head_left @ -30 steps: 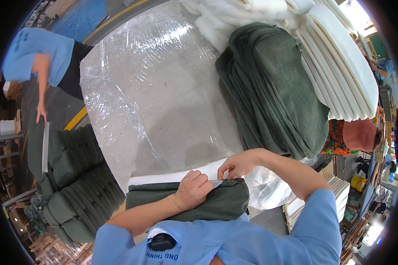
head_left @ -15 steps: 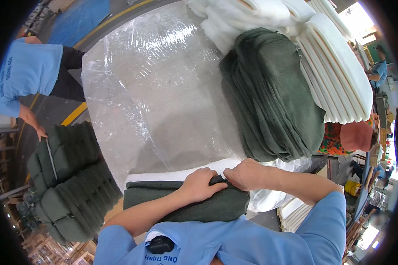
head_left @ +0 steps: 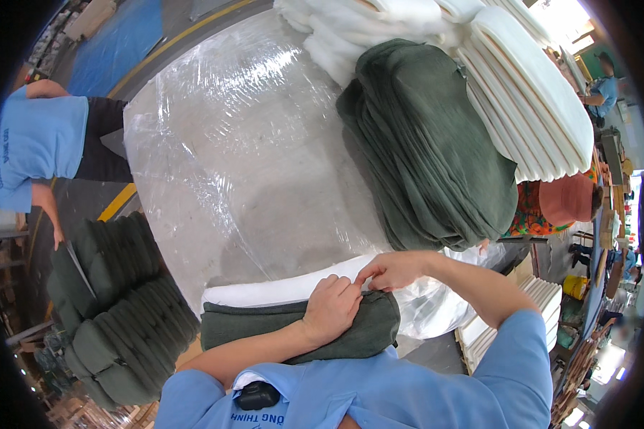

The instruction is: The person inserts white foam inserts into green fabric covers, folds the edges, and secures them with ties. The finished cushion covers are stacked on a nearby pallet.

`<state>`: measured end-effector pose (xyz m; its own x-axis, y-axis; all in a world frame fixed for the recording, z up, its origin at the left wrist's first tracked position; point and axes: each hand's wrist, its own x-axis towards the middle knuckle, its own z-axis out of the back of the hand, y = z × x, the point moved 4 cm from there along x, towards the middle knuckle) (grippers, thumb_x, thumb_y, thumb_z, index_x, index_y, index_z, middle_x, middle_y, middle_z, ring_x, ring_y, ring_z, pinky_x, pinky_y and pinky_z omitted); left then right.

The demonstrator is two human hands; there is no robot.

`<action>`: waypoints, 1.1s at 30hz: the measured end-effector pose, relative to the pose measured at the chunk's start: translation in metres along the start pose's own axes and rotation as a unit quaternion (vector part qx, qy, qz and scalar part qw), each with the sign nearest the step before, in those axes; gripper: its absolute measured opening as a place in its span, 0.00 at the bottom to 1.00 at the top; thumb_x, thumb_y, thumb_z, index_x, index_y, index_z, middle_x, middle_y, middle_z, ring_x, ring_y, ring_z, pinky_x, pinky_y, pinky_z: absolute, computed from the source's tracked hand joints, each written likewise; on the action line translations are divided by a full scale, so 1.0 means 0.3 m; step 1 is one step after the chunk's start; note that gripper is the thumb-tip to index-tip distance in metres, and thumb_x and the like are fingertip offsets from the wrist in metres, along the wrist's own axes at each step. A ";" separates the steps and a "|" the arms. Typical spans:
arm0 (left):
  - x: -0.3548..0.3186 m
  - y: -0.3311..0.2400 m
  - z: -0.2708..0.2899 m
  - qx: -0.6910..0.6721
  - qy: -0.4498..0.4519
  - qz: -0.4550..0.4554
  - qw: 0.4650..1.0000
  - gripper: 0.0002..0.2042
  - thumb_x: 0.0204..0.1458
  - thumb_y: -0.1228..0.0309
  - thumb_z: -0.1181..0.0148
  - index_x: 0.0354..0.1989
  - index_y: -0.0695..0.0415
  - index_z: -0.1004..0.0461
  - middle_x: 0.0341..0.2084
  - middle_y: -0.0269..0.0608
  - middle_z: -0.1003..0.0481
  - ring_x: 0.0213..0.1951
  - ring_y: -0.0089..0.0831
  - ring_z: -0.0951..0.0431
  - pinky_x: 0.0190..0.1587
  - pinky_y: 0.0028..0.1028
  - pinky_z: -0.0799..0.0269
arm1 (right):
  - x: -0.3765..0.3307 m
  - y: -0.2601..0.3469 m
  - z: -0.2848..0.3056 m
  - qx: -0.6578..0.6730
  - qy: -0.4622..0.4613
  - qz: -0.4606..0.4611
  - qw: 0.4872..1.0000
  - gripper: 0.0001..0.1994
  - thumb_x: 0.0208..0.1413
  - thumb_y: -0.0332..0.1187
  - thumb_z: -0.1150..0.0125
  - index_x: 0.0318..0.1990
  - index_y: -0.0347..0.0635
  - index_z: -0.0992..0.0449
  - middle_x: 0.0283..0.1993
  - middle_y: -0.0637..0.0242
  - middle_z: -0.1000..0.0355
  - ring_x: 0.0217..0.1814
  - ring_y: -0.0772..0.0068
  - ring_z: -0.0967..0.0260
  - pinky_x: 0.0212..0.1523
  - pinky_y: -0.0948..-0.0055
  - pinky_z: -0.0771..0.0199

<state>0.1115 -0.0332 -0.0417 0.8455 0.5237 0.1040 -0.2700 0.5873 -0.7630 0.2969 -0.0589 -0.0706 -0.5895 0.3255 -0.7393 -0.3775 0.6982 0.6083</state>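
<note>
A dark green fabric cushion cover [head_left: 257, 326] lies at the table's near edge, against my front. A white padding strip [head_left: 272, 294] shows along its far side. My left hand [head_left: 330, 306] is closed on the cover's upper edge, right of its middle. Close beside it, almost touching, my right hand [head_left: 391, 270] pinches the same edge near the right end; the fingertips are partly hidden. A tall stack of dark green covers [head_left: 444, 143] stands on the table beyond my right hand.
Clear plastic film covers the table [head_left: 265, 179]. White pads [head_left: 533, 100] are piled at the far right. On the left, a co-worker in a blue shirt [head_left: 43, 139] reaches to stacked green cushions [head_left: 132, 336]. A person in a pink hat [head_left: 567, 201] is beyond the right edge.
My right hand has shifted slightly left and up, and its fingers have changed grip. My left hand has rolled over the cover's edge. The co-worker's arm has moved slightly down.
</note>
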 end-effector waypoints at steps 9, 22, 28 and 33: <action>-0.021 -0.013 0.002 0.027 -0.019 -0.045 0.998 0.09 0.46 0.73 0.29 0.31 0.56 0.26 0.27 0.41 0.30 0.33 0.43 0.28 0.37 0.41 0.32 | 0.052 0.036 0.018 -0.002 0.139 -0.024 0.990 0.09 0.63 0.31 0.40 0.49 0.47 0.24 0.21 0.80 0.38 0.23 0.83 0.41 0.22 0.76 0.46; 0.027 0.093 -0.004 -0.082 0.109 0.164 0.977 0.11 0.58 0.65 0.33 0.40 0.60 0.22 0.35 0.48 0.23 0.41 0.50 0.22 0.45 0.44 0.27 | -0.059 0.027 0.025 -0.083 -0.222 0.137 0.962 0.09 0.67 0.36 0.41 0.51 0.46 0.26 0.27 0.63 0.25 0.29 0.67 0.30 0.32 0.62 0.32; 0.085 0.061 0.006 0.016 0.076 0.033 0.996 0.06 0.57 0.71 0.35 0.38 0.59 0.23 0.32 0.48 0.25 0.40 0.53 0.23 0.42 0.45 0.27 | 0.010 -0.022 0.040 -0.135 -0.147 0.114 0.973 0.10 0.69 0.39 0.40 0.50 0.45 0.24 0.26 0.69 0.28 0.30 0.74 0.33 0.33 0.66 0.33; 0.136 0.141 0.007 -0.045 0.171 0.114 0.978 0.13 0.57 0.63 0.33 0.40 0.61 0.21 0.34 0.48 0.21 0.38 0.47 0.19 0.41 0.44 0.26 | -0.013 -0.008 0.034 -0.104 -0.233 0.164 0.953 0.09 0.65 0.38 0.39 0.46 0.44 0.24 0.28 0.64 0.26 0.30 0.67 0.30 0.34 0.62 0.31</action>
<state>0.1335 0.0142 -0.0686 0.8763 0.3898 -0.2830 -0.4412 0.4141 -0.7961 0.3074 -0.0554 -0.0721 -0.3382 0.7862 -0.5173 -0.3895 0.3835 0.8374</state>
